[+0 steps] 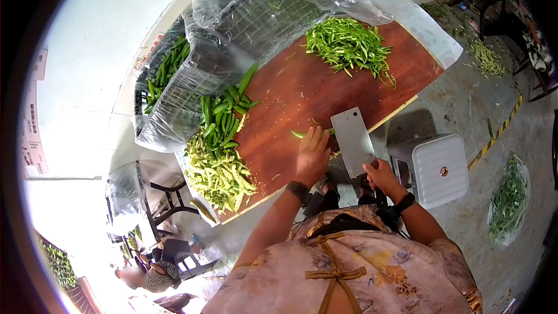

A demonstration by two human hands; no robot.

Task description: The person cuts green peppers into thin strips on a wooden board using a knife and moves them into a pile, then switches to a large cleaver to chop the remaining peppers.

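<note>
My left hand (314, 152) presses its fingers down on a long green pepper (297, 134) near the front edge of the reddish-brown board (290, 96). The pepper's ends show on either side of the fingers; its middle is hidden. Right beside it, my right hand (381, 175) grips the handle of a cleaver (353, 139), its broad blade turned flat towards me. Whole green peppers (224, 115) lie heaped at the board's left. Below them is a pile of pale pepper cores (218, 179). Thin green pepper strips (349, 46) form a mound at the far right.
Clear plastic sheeting (256, 20) covers crates behind the board, one holding more green peppers (171, 64). A white ribbed box (439, 168) stands right of me. On the floor are a bag of greens (509, 200) and scattered scraps (488, 58). A person (157, 276) sits at lower left.
</note>
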